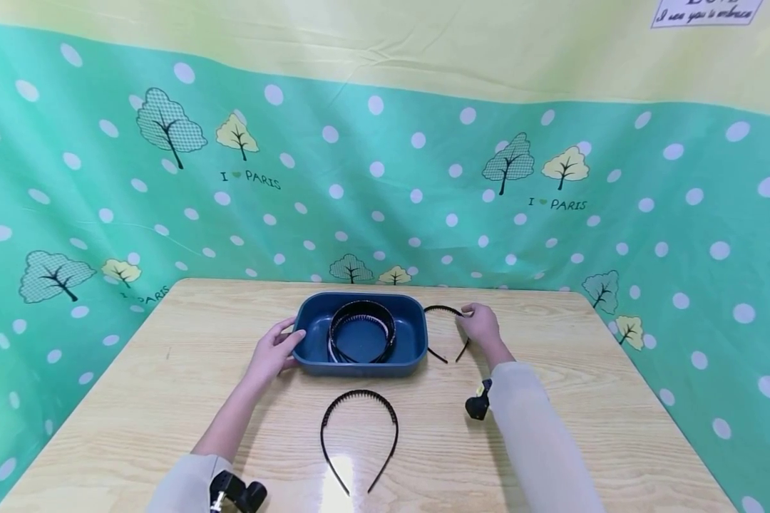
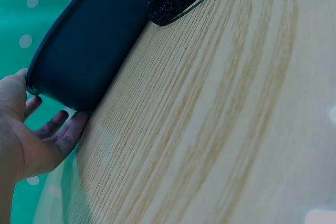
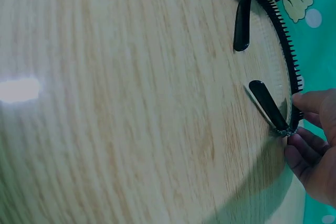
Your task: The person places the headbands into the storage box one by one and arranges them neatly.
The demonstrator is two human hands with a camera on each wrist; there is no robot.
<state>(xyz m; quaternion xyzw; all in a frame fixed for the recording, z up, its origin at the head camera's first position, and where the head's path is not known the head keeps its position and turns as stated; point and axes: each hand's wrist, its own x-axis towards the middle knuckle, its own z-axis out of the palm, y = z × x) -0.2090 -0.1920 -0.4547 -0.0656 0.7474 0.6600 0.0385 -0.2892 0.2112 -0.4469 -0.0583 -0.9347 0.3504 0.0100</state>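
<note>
A dark blue plastic tub [image 1: 359,369] stands near the far side of the table, with several headbands [image 1: 393,331] lying together in it. At its left end my left hand [image 1: 276,349] grips the tub, the thumb over the rim and the fingers against the outer wall, as the left wrist view also shows on the tub [image 2: 89,40]. Just right of the tub, my right hand [image 1: 481,328] pinches one side of a thin black toothed headband [image 1: 443,309]. In the right wrist view, thumb and fingers hold that headband [image 3: 292,56] near one bend.
Another black toothed headband [image 1: 394,413] lies on the wooden table [image 1: 186,370] in front of the tub, its ends toward me. A green dotted curtain [image 1: 417,171] hangs behind the table's far edge and along both sides.
</note>
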